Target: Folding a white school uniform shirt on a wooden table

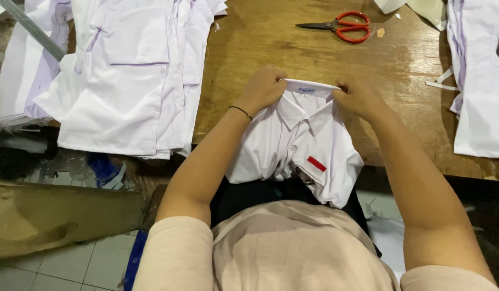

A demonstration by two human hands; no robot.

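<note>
- The white shirt (295,145) hangs over the near edge of the wooden table (260,37); its lower part drops out of sight behind the person's dark lap, and a small emblem beside the red patch (316,163) is too crumpled to make out.
- At 3 o'clock, a second white garment (478,81) is cut by the frame edge, so only part of its dark badge shows.
- At 10 o'clock from the hands lies a stack of white shirts (125,75); its left side runs out of frame, and a grey bar crosses its far corner.
- At 1 o'clock, well apart from the hands, orange-handled scissors (341,26) lie on the bare wood, with paper scraps near them; nothing lies between them and the hands.
- The left hand (263,89) is closed on the left end of the shirt's collar, fingers curled under and hidden; a thin black band circles that wrist.
- The right hand (357,97) pinches the collar's right end, fingertips tucked out of view.
- The collar stretches taut between both hands, at the table's near edge.
</note>
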